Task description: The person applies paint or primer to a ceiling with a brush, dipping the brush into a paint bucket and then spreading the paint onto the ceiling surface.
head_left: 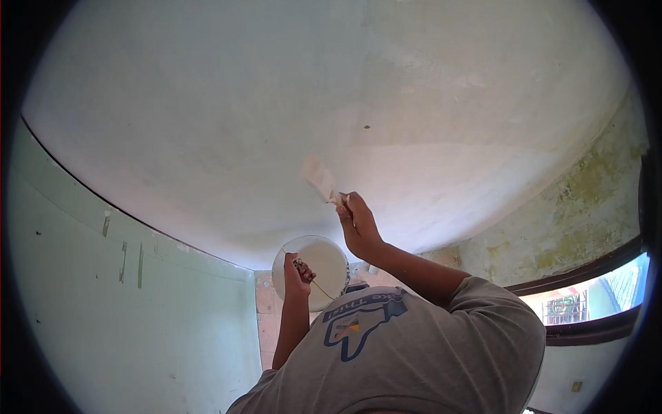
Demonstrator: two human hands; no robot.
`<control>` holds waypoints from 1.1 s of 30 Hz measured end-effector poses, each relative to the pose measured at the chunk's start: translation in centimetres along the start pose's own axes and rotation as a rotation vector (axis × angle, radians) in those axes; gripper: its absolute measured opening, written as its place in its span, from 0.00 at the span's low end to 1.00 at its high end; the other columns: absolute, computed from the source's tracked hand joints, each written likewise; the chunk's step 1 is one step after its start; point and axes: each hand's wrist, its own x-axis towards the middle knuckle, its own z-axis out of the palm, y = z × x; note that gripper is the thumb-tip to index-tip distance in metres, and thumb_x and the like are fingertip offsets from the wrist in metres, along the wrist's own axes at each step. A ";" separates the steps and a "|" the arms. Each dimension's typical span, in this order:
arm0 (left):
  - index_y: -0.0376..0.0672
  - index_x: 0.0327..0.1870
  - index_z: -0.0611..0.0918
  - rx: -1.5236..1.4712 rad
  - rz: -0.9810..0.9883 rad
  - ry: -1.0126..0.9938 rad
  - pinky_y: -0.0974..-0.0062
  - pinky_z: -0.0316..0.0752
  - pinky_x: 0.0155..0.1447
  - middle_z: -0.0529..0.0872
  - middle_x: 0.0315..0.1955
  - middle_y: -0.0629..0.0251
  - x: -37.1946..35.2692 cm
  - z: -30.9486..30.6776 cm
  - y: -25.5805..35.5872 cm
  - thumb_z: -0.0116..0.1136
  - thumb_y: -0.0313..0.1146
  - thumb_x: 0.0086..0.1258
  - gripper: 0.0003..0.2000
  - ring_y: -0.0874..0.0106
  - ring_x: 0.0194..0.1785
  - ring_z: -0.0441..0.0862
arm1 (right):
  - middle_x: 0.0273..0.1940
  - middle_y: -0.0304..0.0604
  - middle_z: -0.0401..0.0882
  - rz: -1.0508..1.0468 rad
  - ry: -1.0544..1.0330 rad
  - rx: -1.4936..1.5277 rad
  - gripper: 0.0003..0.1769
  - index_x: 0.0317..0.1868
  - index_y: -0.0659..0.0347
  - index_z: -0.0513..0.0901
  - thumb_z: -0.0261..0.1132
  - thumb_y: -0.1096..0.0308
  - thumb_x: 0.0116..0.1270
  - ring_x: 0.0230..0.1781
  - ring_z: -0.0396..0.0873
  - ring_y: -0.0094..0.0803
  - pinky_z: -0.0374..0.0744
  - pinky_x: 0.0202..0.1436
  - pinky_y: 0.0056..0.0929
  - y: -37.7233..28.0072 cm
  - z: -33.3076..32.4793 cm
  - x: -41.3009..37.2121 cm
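A wide paintbrush (317, 177), its pale bristles pointing up and to the left, is gripped at its handle by my right hand (358, 224). The brush overlaps the pale wall (276, 103) in front of me, and its head is a little blurred. Lower and to the left, my left hand (301, 274) is closed round the thin wire handle of a round bucket (329, 269). Whitish paint shows inside the bucket, which hangs close before my chest. A yellow strip runs from under my left fingers across the bucket's opening.
A pale green wall (138, 297) with scratches and flaked patches runs along the left. Stained, peeling wall (572, 200) lies to the right above a dark-framed window (586, 293). Tiled floor (267, 324) shows below the bucket. A small dark spot (367, 127) marks the front wall.
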 end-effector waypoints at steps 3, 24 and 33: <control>0.54 0.23 0.65 -0.009 -0.003 -0.007 0.68 0.66 0.29 0.59 0.12 0.76 0.3 -0.2 -0.1 0.59 0.47 0.63 0.17 0.76 0.14 0.58 | 0.33 0.40 0.74 0.164 -0.003 0.356 0.07 0.47 0.64 0.69 0.52 0.69 0.83 0.30 0.72 0.25 0.76 0.39 0.26 0.0 0.0 1.6; 0.55 0.22 0.65 -0.044 0.007 0.025 0.68 0.66 0.28 0.59 0.11 0.76 1.8 -1.2 0.0 0.59 0.48 0.63 0.17 0.76 0.14 0.58 | 0.29 0.32 0.64 0.298 -0.175 0.709 0.10 0.48 0.60 0.70 0.48 0.62 0.86 0.26 0.60 0.16 0.65 0.29 0.20 -0.3 -1.3 3.4; 0.55 0.22 0.65 -0.021 0.022 0.031 0.69 0.66 0.28 0.58 0.12 0.76 2.0 -0.6 0.3 0.59 0.48 0.64 0.17 0.76 0.14 0.57 | 0.40 0.69 0.80 0.213 -0.064 -0.506 0.26 0.68 0.78 0.58 0.54 0.80 0.72 0.43 0.80 0.72 0.81 0.47 0.58 0.3 -0.6 3.9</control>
